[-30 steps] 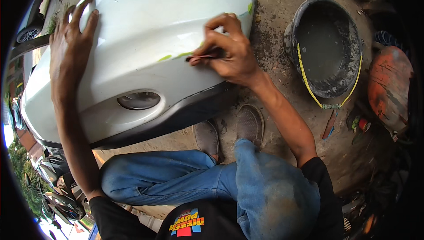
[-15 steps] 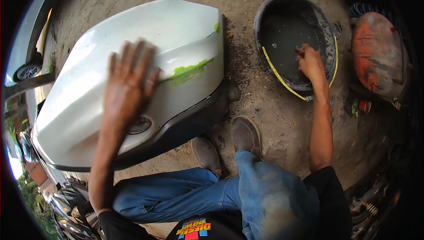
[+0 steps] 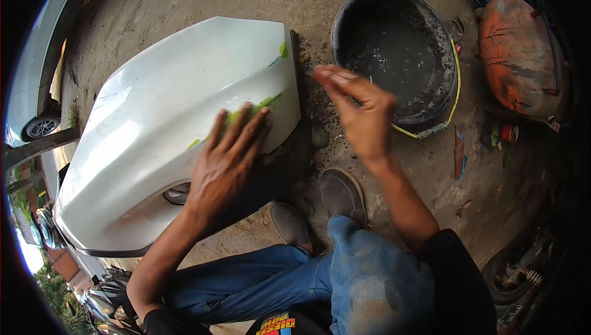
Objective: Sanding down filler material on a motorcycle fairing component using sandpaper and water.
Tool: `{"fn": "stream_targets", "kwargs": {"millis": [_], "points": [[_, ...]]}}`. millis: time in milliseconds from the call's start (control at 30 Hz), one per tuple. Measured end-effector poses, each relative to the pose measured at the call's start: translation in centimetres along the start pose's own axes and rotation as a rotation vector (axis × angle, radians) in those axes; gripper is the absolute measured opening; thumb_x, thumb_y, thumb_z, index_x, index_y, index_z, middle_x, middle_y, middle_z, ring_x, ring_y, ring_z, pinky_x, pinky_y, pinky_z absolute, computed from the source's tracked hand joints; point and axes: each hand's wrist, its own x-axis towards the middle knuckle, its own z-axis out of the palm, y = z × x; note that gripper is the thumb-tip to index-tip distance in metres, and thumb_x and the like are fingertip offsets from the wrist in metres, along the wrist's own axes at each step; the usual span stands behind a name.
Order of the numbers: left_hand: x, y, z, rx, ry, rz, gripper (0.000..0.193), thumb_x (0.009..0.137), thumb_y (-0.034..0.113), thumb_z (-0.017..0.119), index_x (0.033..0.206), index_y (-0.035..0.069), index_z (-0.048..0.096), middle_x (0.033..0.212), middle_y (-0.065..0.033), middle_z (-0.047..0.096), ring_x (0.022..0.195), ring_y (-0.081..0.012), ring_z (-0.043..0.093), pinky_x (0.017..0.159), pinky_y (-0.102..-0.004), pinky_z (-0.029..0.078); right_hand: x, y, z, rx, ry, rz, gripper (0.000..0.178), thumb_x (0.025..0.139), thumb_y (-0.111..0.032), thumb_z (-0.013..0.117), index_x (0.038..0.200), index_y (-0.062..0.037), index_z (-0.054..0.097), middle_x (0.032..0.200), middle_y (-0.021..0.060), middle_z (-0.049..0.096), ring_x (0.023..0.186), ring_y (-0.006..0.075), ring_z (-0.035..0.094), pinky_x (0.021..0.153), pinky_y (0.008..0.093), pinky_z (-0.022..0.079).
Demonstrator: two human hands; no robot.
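Note:
A white car bumper [image 3: 178,82] with lime-green filler patches [image 3: 271,99] lies on the ground at the left. On it my left hand [image 3: 229,147] rests flat, fingers spread, partly covering the longer green patch. My right hand [image 3: 362,104] is raised between the bumper and a black bucket [image 3: 403,116], in front of the bucket's left rim. Its fingers are pressed together and slightly blurred; whatever they may hold is hidden. The bucket holds dark grey water [image 3: 394,45] with light specks or ripples, and has a yellow cord-like handle [image 3: 454,88].
A worn orange tank [image 3: 514,58] stands right of the bucket, with a small red can [image 3: 508,132] near it. My shoes [image 3: 342,194] are planted below the bumper's right end. A parked car [image 3: 40,88] is at the far left, and mechanical parts [image 3: 517,270] lie lower right.
My right hand has come up out of the bucket and moved left toward the bumper. My left hand has slid right and down onto the green patch. The view has shifted slightly.

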Motion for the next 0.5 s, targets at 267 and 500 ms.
{"fn": "stream_targets", "kwargs": {"millis": [267,500], "points": [[-8.9,-8.3,-5.7,0.311,0.073,-0.576,0.051,0.11,0.029,0.052,0.161,0.026,0.05,0.17,-0.0104,0.042,0.16,-0.0305,0.032,0.132,-0.0529,0.018,-4.8,3.1,7.3,-0.02,-0.062,-0.132,0.046,0.09,0.009,0.069,0.134,-0.0039,0.072,0.137,0.0098,0.072,0.13,0.029,0.067,0.112,0.0428,0.053],[-9.9,-13.1,-6.9,0.13,0.201,-0.944,0.05,0.117,0.04,0.035,0.153,0.017,0.061,0.163,-0.0102,0.051,0.154,-0.029,0.043,0.128,-0.048,0.025,-6.9,3.1,9.0,-0.055,-0.132,-0.148,0.044,0.103,-0.016,0.067,0.146,-0.0072,0.065,0.155,0.0088,0.061,0.149,0.0315,0.051,0.124,0.0514,0.037]]}}
